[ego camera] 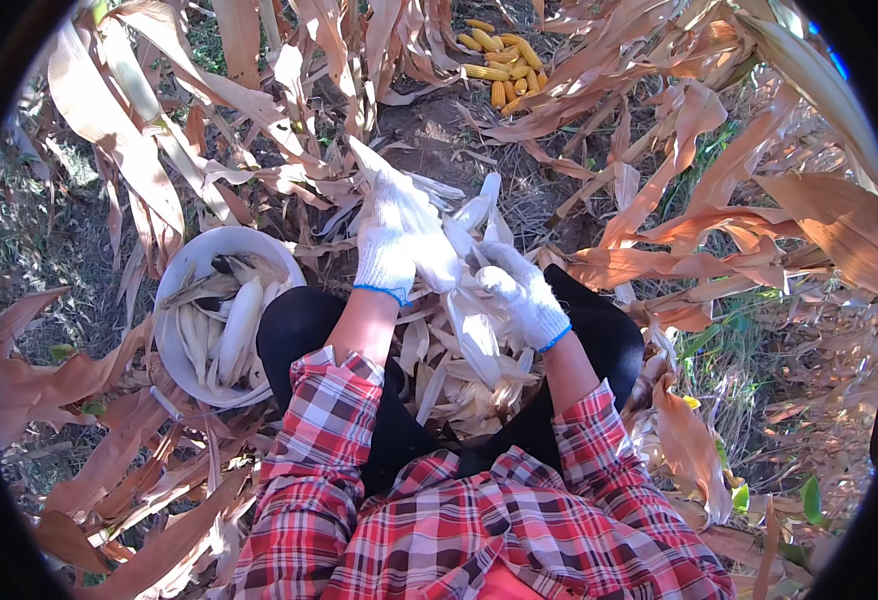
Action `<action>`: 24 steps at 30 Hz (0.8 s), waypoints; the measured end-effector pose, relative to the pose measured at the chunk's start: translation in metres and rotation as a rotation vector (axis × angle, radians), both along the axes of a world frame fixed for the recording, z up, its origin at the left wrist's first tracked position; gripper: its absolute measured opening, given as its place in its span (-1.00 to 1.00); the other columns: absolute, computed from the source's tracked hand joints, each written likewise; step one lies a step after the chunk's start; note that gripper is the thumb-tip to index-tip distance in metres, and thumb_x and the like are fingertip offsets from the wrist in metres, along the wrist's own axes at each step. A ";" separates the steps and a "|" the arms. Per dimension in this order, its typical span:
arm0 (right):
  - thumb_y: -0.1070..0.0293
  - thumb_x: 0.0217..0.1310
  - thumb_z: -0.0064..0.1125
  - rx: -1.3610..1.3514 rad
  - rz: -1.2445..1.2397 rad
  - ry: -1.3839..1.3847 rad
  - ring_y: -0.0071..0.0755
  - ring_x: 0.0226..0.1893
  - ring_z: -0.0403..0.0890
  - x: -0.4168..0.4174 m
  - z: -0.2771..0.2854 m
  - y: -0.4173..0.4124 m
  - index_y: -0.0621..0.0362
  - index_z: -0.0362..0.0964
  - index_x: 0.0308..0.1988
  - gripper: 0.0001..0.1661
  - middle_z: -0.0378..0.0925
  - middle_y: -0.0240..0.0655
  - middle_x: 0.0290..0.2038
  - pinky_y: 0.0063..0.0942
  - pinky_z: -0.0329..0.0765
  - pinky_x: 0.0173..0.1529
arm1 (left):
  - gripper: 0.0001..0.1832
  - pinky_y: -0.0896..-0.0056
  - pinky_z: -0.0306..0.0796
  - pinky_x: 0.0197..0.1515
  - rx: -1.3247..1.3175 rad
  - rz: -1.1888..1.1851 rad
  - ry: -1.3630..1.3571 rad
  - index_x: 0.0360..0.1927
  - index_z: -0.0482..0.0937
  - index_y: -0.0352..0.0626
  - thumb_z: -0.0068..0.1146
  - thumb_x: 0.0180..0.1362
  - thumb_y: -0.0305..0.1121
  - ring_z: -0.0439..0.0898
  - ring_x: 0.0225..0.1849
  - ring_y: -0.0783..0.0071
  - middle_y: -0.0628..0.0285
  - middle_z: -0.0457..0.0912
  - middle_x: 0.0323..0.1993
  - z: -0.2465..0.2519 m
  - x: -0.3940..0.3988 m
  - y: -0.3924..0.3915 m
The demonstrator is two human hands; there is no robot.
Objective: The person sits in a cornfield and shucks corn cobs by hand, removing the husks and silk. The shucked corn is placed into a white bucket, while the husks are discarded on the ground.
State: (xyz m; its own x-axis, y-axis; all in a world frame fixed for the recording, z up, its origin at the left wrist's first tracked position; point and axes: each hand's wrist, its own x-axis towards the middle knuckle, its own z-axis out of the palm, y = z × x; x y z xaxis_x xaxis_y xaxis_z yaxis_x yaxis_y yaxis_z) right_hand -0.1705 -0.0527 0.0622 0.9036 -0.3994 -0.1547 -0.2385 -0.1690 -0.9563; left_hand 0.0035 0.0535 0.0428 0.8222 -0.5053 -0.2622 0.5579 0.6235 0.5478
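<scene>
An ear of corn in pale dry husk (437, 259) lies slanted between my hands, its pointed tip up and to the left. My left hand (388, 236), in a white knitted glove with a blue cuff edge, is wrapped around its upper part. At the lower end, my right hand (520, 291), gloved the same way, has its fingers and thumb closed on strips of husk (476, 251). No bare kernels show on this ear. Beneath both hands, a heap of loose husks (476, 390) fills the space between my knees.
To my left stands a white plastic bucket (176, 375) holding several unhusked ears (240, 334). A pile of husked yellow corn cobs (510, 67) lies on the soil ahead. Dry corn stalks and leaves (656, 255) crowd both sides. My bent knees (596, 315) flank the husk heap.
</scene>
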 end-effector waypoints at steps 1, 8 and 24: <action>0.07 0.22 0.23 0.159 0.027 -0.098 -0.38 0.04 0.50 0.003 -0.001 0.003 0.26 0.32 0.21 -0.31 0.52 -0.24 0.04 -0.38 0.44 0.16 | -0.55 0.31 0.55 -0.35 -0.032 -0.021 0.025 -0.13 0.50 -0.15 0.13 0.29 0.08 0.60 -0.43 0.37 0.23 0.57 -0.42 0.004 -0.002 -0.002; 0.10 0.16 0.32 0.261 -0.014 0.085 -0.45 -0.08 0.56 0.017 -0.042 0.059 0.30 0.34 0.17 -0.30 0.58 -0.22 -0.07 -0.43 0.50 0.02 | -0.47 0.44 0.52 -0.32 0.061 -0.137 -0.188 0.03 0.45 -0.21 0.18 0.26 0.04 0.60 -0.35 0.49 0.23 0.58 -0.32 -0.031 0.002 -0.004; 0.05 0.20 0.15 -0.743 0.236 0.270 0.03 -0.44 0.69 0.042 0.003 0.027 0.28 0.45 -0.16 -0.53 0.63 -0.02 -0.45 -0.12 0.62 -0.32 | -0.69 0.45 0.51 -0.33 0.273 -0.229 -0.205 -0.04 0.53 -0.32 0.17 0.31 -0.27 0.62 -0.35 0.47 0.21 0.62 -0.30 -0.013 -0.007 -0.002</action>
State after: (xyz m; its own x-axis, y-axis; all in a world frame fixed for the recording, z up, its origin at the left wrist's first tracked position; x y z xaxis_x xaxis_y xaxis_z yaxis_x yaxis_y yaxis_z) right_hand -0.1287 -0.0254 0.0648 0.9461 -0.2876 -0.1491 -0.3233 -0.8092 -0.4905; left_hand -0.0035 0.0511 0.0297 0.7457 -0.6157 -0.2546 0.5273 0.3118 0.7904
